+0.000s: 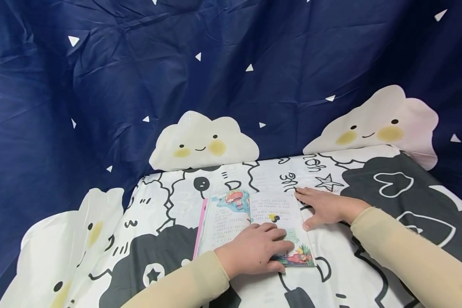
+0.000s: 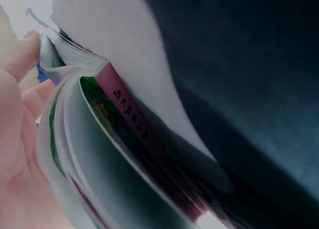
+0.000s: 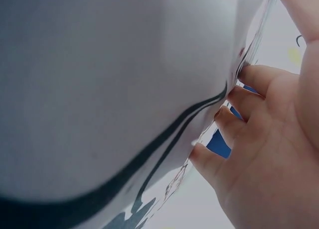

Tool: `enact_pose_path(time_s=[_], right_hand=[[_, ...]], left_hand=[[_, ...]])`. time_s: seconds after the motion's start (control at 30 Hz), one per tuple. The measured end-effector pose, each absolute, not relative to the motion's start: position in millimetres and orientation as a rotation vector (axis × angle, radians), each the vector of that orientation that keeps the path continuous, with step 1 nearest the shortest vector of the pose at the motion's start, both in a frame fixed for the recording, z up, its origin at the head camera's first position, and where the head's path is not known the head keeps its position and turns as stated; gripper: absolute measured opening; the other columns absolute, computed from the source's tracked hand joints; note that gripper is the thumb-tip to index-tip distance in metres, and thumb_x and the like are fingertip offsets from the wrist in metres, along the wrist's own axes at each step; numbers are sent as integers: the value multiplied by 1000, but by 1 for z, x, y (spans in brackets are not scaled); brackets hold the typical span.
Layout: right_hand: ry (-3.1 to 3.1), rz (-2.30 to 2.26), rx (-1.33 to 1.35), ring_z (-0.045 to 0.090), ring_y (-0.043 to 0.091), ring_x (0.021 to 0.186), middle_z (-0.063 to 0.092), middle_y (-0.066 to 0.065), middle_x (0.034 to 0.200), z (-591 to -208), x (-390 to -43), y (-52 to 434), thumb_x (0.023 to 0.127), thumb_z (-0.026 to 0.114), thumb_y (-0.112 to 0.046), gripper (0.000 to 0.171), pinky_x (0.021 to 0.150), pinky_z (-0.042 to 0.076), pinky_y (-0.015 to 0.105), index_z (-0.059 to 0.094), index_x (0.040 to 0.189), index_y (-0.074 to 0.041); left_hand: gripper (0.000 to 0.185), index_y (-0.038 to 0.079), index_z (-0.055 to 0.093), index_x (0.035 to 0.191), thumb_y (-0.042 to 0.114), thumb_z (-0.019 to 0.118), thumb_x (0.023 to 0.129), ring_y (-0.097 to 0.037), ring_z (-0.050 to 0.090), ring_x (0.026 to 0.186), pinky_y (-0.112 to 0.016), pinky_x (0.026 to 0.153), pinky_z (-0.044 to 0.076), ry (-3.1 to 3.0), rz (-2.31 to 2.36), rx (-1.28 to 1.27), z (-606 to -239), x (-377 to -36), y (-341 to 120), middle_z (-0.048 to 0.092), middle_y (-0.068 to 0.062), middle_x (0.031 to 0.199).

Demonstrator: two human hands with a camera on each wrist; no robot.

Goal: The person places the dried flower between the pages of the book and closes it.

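An illustrated book (image 1: 229, 224) lies spread on the patterned sheet in the head view, with printed text and coloured pictures on both pages. My left hand (image 1: 256, 248) rests across the lower part of the right-hand page, fingers loosely extended. Beside the book's right edge, my right hand (image 1: 327, 207) lies palm down, its thumb close to that edge. A pink spine (image 2: 130, 112) with dark lettering and fanned pages show in the left wrist view, next to the left palm (image 2: 22, 154). The right wrist view has the right fingers (image 3: 227, 124) touching the sheet.
Black-and-white cartoon bedding (image 1: 169, 239) covers the surface under the book. Cloud-shaped cushions with faces stand at the back left (image 1: 204, 145), back right (image 1: 377, 124) and near left (image 1: 61, 248). Behind them hangs a dark blue curtain (image 1: 138, 77) with white triangles.
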State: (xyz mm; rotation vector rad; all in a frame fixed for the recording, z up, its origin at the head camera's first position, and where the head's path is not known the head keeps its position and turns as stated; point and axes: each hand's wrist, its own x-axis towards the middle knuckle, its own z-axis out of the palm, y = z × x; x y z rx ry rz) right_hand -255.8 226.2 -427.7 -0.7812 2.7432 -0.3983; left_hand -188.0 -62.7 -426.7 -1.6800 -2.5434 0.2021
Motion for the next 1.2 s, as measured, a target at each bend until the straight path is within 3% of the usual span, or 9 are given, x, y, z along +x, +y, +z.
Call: enact_pose_path(time_s=[0.2, 0.63, 0.73, 0.87, 1.07, 1.2], right_hand=[[2741, -416, -773, 24, 51, 145, 26, 26, 161, -428, -255, 227, 79, 72, -70, 112, 110, 26, 67, 34, 156, 2], [2728, -444, -785, 23, 51, 146, 25, 27, 161, -427, -255, 228, 77, 75, -68, 114, 111, 25, 66, 33, 156, 3], [2728, -450, -796, 23, 50, 146, 25, 27, 161, -429, -255, 229, 75, 77, -67, 117, 112, 25, 65, 32, 156, 4], [2738, -441, -825, 24, 49, 146, 27, 28, 160, -431, -256, 230, 72, 78, -67, 120, 114, 23, 63, 32, 155, 6], [2751, -455, -856, 25, 50, 145, 29, 28, 159, -433, -256, 231, 71, 80, -64, 118, 113, 23, 64, 35, 153, 9], [2756, -463, -875, 25, 51, 145, 30, 28, 159, -433, -255, 230, 72, 80, -64, 117, 113, 23, 64, 37, 151, 11]], left_hand=[[58, 38, 50, 147, 65, 53, 96, -16, 44, 135, -37, 106, 42, -2569, 203, -1709, -426, -191, -63, 51, 9, 145], [40, 33, 62, 135, 51, 55, 101, -11, 45, 135, -34, 107, 40, -2655, 34, -1673, -426, -191, -63, 55, 11, 142], [32, 31, 66, 128, 45, 58, 100, -9, 49, 129, -30, 105, 41, -2643, -9, -1640, -426, -191, -62, 59, 13, 134], [25, 26, 68, 119, 37, 64, 97, -6, 57, 112, -25, 93, 47, -2616, -57, -1574, -424, -190, -59, 64, 14, 116], [32, 21, 60, 127, 24, 64, 96, 1, 57, 85, -21, 71, 49, -2690, -321, -1424, -415, -189, -56, 65, 14, 102], [41, 21, 55, 137, 17, 63, 97, 3, 54, 77, -18, 68, 47, -2700, -459, -1329, -412, -189, -56, 68, 11, 108]])
